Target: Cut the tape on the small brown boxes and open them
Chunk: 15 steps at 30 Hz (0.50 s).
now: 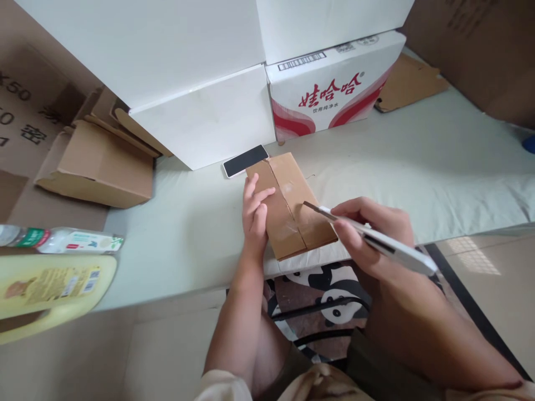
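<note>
A small brown cardboard box (303,195) lies at the front edge of the pale green cloth, a seam running down its top. My left hand (256,211) rests against its left side, fingers apart, some on the top face. In my right hand (371,234) is a white box cutter (393,250), gripped between thumb and fingers. Its blade is out and points left, over the right part of the box; whether the tip touches the cardboard I cannot tell. Behind the box lies a dark-screened phone (246,160), close to its far left corner.
White cartons (209,120) and a red-and-white carton (326,100) stand at the back. Brown boxes (108,161) are at the left, with a clear bottle (62,239) and a yellow jug (58,284) nearer. A cardboard piece (412,83) lies back right.
</note>
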Each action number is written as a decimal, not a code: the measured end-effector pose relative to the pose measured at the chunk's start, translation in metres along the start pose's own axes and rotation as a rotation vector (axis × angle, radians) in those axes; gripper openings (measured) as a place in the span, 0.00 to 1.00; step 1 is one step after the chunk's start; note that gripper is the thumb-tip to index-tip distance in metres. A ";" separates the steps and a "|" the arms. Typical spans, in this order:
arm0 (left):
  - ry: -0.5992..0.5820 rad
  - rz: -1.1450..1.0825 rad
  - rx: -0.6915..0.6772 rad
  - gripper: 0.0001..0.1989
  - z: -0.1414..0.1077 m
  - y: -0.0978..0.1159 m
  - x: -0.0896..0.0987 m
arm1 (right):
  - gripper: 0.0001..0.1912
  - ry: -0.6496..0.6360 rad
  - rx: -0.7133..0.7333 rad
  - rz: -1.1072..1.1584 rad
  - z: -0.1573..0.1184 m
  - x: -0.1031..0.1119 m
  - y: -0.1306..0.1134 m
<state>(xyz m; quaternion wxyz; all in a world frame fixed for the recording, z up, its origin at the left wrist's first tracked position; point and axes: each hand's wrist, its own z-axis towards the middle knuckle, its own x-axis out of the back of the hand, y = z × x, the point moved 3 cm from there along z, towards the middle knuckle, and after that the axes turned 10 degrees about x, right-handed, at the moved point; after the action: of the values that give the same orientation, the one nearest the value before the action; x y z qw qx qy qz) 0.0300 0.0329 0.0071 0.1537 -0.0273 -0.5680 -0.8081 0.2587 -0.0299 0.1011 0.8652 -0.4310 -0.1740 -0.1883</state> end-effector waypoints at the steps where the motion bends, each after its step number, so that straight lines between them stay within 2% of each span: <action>1: -0.001 0.000 -0.018 0.21 -0.001 -0.001 -0.001 | 0.06 -0.011 0.018 -0.015 0.000 -0.003 0.000; 5: 0.021 -0.004 -0.045 0.23 -0.004 -0.007 -0.003 | 0.04 0.006 0.110 -0.092 0.000 -0.011 -0.003; 9: 0.020 -0.004 -0.028 0.25 -0.004 -0.007 -0.006 | 0.05 -0.010 0.179 -0.199 -0.001 -0.015 -0.011; 15: 0.008 -0.020 -0.015 0.25 -0.004 -0.004 -0.007 | 0.08 -0.011 0.190 -0.356 -0.004 -0.020 -0.020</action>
<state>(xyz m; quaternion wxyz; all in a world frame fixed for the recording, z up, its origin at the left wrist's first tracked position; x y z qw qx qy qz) 0.0362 0.0321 0.0010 0.1478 -0.0193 -0.5615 -0.8139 0.2322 -0.0409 0.1031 0.8541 -0.3110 -0.2692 -0.3185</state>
